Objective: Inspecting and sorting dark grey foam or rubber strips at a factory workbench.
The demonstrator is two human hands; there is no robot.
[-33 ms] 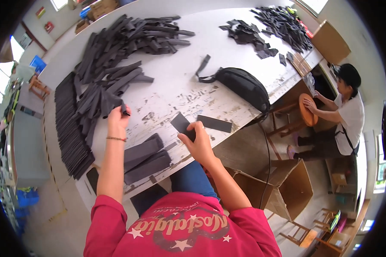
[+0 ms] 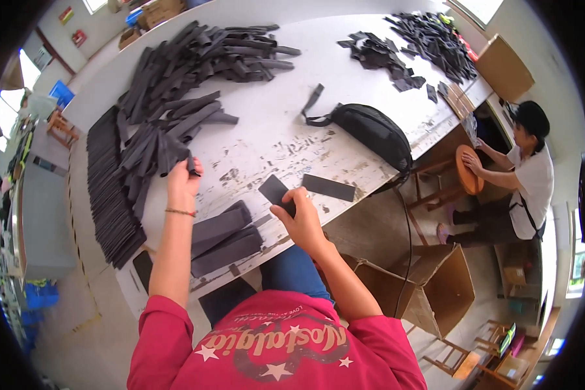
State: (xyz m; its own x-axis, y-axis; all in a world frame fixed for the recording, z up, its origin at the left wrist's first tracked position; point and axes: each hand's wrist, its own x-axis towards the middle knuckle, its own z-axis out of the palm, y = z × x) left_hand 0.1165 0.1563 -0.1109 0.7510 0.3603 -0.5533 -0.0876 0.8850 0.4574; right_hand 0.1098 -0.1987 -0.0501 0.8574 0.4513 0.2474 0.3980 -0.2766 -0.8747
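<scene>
My left hand [image 2: 184,182] is closed at the near end of a loose heap of dark grey fabric strips [image 2: 156,146], with the end of one fabric strip [image 2: 194,165] pinched in its fingers. My right hand [image 2: 303,221] grips a small flat dark grey rectangular piece [image 2: 273,188] between thumb and fingers, just above the white table. Beside it lies a similar dark rectangular strip [image 2: 329,187]. Two folded stacks of dark fabric [image 2: 224,242] rest at the table's near edge between my forearms. A long neat row of dark strips [image 2: 114,188] runs along the left edge.
A bigger pile of dark strips [image 2: 201,55] covers the far left of the worn white table [image 2: 260,123]. A black mesh pouch [image 2: 374,133] lies at the right edge. Small dark pieces [image 2: 383,58] are heaped farther back. Cardboard box [image 2: 445,286] and a person [image 2: 530,169] at a stool are to the right.
The whole view has shifted very slightly. Both hands keep their holds, and nothing else has visibly moved.
</scene>
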